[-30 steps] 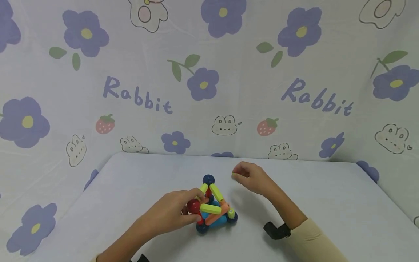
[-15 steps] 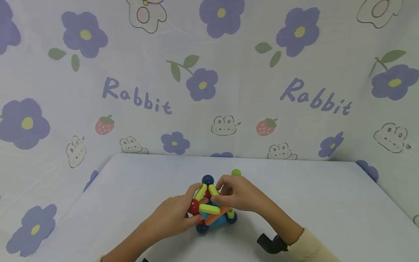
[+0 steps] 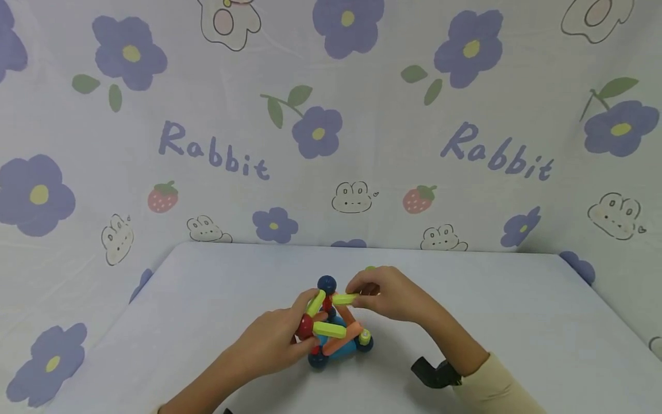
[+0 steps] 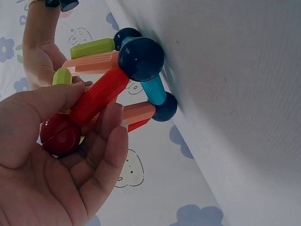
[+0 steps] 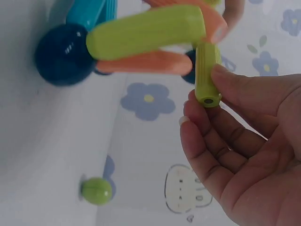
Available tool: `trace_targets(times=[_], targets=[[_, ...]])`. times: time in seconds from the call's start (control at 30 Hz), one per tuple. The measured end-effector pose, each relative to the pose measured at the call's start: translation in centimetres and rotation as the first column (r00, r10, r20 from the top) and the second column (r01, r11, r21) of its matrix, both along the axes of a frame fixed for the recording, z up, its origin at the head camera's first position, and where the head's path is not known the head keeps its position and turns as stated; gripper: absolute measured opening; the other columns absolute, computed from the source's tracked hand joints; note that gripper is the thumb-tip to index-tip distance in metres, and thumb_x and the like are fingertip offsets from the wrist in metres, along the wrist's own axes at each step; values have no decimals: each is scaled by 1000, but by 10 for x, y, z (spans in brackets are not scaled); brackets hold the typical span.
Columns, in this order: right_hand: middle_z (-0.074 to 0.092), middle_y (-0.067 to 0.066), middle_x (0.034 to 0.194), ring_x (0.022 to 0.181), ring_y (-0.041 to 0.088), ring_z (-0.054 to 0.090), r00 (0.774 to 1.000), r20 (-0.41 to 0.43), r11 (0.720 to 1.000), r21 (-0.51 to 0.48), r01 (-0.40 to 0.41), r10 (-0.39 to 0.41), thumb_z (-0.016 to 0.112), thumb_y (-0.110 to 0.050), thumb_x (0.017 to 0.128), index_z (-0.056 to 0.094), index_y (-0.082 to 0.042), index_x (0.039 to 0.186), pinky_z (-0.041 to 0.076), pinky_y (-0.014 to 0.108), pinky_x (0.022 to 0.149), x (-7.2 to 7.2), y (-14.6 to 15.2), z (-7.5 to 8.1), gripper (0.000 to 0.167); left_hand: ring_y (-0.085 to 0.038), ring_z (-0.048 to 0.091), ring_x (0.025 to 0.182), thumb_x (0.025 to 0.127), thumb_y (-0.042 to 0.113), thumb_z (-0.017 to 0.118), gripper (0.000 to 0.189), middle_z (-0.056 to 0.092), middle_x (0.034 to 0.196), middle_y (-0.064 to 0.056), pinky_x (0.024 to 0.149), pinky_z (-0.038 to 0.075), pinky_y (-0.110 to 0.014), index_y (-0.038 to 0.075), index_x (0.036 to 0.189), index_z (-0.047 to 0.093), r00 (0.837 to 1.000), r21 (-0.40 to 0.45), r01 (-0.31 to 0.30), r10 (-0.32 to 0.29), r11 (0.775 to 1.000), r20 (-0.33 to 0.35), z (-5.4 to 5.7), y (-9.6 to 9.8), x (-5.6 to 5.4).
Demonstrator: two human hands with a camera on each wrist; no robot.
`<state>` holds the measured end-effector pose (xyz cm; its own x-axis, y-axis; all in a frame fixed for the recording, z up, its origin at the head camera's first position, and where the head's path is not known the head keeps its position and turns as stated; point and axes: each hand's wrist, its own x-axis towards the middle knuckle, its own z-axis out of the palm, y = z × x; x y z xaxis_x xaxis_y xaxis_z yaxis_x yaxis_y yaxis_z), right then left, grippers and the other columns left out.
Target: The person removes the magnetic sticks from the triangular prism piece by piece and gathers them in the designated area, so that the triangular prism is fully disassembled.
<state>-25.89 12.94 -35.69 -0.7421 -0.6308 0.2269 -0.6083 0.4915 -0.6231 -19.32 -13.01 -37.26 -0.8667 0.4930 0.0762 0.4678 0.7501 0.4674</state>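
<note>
A frame of magnetic sticks and balls stands on the table, with dark blue balls (image 3: 327, 284) at its top and base. My left hand (image 3: 276, 336) grips its left side, thumb and fingers around a red magnetic stick (image 4: 99, 96) just by a red ball (image 4: 61, 134). At the upper right, my right hand (image 3: 388, 294) pinches a yellow-green magnetic stick (image 5: 207, 75) by its end; the stick lies roughly level beside the top ball in the head view. Orange sticks (image 3: 341, 340) and blue pieces (image 5: 87, 14) form the lower part. Another yellow-green stick (image 3: 329, 329) juts rightward from the red ball.
A loose green ball (image 5: 96, 190) sits on the white table (image 3: 233, 276) behind my right hand, mostly hidden in the head view. A black bent piece (image 3: 435, 374) sticks out by the right sleeve (image 3: 496, 382). Patterned cloth (image 3: 388, 144) hangs behind the table.
My right hand has come left from the green ball's spot to the frame and taken hold of the yellow-green stick, which has swung from sloping to level. My left hand keeps its grip.
</note>
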Motion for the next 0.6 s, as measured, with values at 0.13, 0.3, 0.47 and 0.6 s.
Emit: trace_targets(times=[0.13, 0.3, 0.47, 0.6], targets=[[70, -3, 93, 79, 12, 62, 998, -12, 998, 18, 62, -62, 77, -4, 87, 76, -7, 103, 55, 26, 72, -9, 13, 4, 16, -9, 52, 61, 90, 28, 76, 78, 53, 73, 8, 55, 47, -23, 14, 152, 30, 1000, -8, -14, 14, 1000, 19, 0, 1, 0], [70, 0, 93, 79, 15, 62, 986, 22, 985, 43, 166, -167, 76, -2, 86, 76, -5, 102, 54, 31, 72, -29, 37, 1, 16, -9, 52, 61, 90, 29, 76, 78, 53, 72, 7, 55, 47, -23, 15, 152, 30, 999, -19, -27, 27, 999, 21, 0, 1, -1], [70, 2, 92, 83, 18, 63, 966, 63, 966, 90, 244, -250, 74, -1, 86, 75, -4, 99, 54, 36, 73, -55, 70, -18, 13, -8, 52, 60, 90, 30, 76, 79, 53, 72, 8, 55, 47, -23, 16, 152, 31, 1000, -22, -26, 26, 999, 11, -2, 1, 0], [71, 5, 93, 86, 21, 63, 940, 100, 941, 130, 312, -325, 74, 0, 85, 74, -1, 98, 54, 37, 74, -71, 94, -37, 13, -8, 51, 60, 90, 29, 76, 78, 52, 72, 8, 55, 47, -23, 16, 152, 31, 1000, -15, -17, 17, 1000, -3, -1, 2, 0]])
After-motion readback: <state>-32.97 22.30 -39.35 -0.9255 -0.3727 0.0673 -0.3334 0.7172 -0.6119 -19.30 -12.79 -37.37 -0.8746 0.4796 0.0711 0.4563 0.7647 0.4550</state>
